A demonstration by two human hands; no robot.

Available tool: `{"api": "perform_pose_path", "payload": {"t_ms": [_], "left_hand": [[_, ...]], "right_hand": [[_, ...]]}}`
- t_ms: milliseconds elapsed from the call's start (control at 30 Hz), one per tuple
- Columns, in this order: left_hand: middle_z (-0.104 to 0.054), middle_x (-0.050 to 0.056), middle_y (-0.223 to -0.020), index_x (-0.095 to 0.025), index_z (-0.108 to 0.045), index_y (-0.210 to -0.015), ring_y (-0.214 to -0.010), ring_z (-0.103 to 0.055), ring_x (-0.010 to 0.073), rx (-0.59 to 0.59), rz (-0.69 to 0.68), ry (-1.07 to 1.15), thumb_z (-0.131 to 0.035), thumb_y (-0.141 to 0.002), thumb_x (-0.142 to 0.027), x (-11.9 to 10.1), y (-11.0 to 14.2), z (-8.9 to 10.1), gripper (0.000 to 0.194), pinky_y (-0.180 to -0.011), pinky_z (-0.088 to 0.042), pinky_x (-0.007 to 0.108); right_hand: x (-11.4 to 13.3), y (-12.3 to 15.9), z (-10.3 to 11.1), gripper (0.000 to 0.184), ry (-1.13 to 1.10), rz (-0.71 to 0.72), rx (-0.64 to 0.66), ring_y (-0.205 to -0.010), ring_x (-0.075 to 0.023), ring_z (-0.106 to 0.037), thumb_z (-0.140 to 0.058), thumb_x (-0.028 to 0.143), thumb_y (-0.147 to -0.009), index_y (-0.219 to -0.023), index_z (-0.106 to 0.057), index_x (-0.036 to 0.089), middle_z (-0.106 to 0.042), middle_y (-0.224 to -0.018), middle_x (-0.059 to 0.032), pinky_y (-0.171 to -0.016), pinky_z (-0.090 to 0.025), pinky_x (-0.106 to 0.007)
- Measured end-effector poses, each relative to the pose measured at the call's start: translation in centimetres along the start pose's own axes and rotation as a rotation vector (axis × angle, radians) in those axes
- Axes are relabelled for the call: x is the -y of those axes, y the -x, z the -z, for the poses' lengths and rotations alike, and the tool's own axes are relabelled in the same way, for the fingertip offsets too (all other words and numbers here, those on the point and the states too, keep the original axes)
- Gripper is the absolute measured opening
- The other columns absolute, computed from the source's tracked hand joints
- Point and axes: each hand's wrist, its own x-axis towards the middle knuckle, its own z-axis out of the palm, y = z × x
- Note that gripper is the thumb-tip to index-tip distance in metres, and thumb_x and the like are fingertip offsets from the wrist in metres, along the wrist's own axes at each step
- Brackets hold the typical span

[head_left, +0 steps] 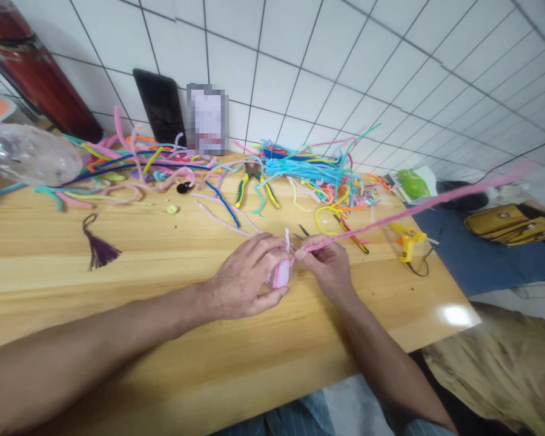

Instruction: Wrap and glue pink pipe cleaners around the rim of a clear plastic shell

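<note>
My left hand (247, 275) is closed round a small clear piece wrapped with pink and pale lilac pipe cleaner (281, 274); its exact kind is partly hidden by my fingers. A short pale end sticks up from its top. Close beside it, my right hand (329, 266) pinches a long pink pipe cleaner (404, 213) between thumb and forefinger. That strand stretches away to the upper right, and its near end meets the wrapped piece. Just behind my right hand lie dark pointed tips (303, 230) of a tool, mostly hidden.
Pliers (254, 181) with yellow-green handles lie before a heap of blue pipe cleaners (304, 169). A yellow glue gun (409, 242) rests at the right. At the left are a purple tassel (102, 248), a clear plastic bottle (31, 154) and a red flask (45, 79). A phone (161, 109) leans on the tiled wall.
</note>
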Motion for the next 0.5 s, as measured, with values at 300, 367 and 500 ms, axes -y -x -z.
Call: {"api": "perform_pose_path", "payload": {"t_ms": [300, 367, 500], "left_hand": [[-0.064, 0.017, -0.135, -0.02, -0.051, -0.137, -0.131, -0.063, 0.0348, -0.021, -0.009, -0.013, -0.068, -0.095, -0.028, -0.1, -0.1, -0.1, 0.047, -0.111, -0.06, 0.056], [-0.064, 0.017, -0.135, -0.019, -0.052, -0.137, -0.13, -0.064, 0.0348, -0.035, -0.012, -0.015, -0.068, -0.094, -0.029, 0.0, -0.1, -0.2, 0.046, -0.111, -0.06, 0.056], [-0.066, 0.017, -0.133, -0.017, -0.054, -0.134, -0.127, -0.065, 0.0344, -0.058, -0.023, -0.017, -0.067, -0.095, -0.031, 0.0, -0.2, -0.3, 0.044, -0.11, -0.06, 0.054]], "right_hand": [[-0.1, -0.9, 1.3, 0.028, -0.088, -0.06, -0.166, -0.053, -0.0106, -0.044, -0.081, 0.043, -0.08, -0.076, -0.061, 0.025, -0.057, -0.065, 0.0059, -0.053, -0.037, -0.026], [0.2, -1.6, 2.3, 0.027, -0.091, -0.086, -0.193, -0.053, -0.0106, -0.044, -0.081, 0.042, -0.079, -0.077, -0.06, 0.024, -0.057, -0.065, 0.0057, -0.053, -0.036, -0.027], [1.2, -4.2, 4.8, 0.027, 0.059, -0.23, -0.016, -0.054, -0.0119, -0.047, -0.084, 0.042, -0.072, -0.076, -0.065, 0.022, -0.058, -0.062, 0.0042, -0.054, -0.036, -0.028]]}}
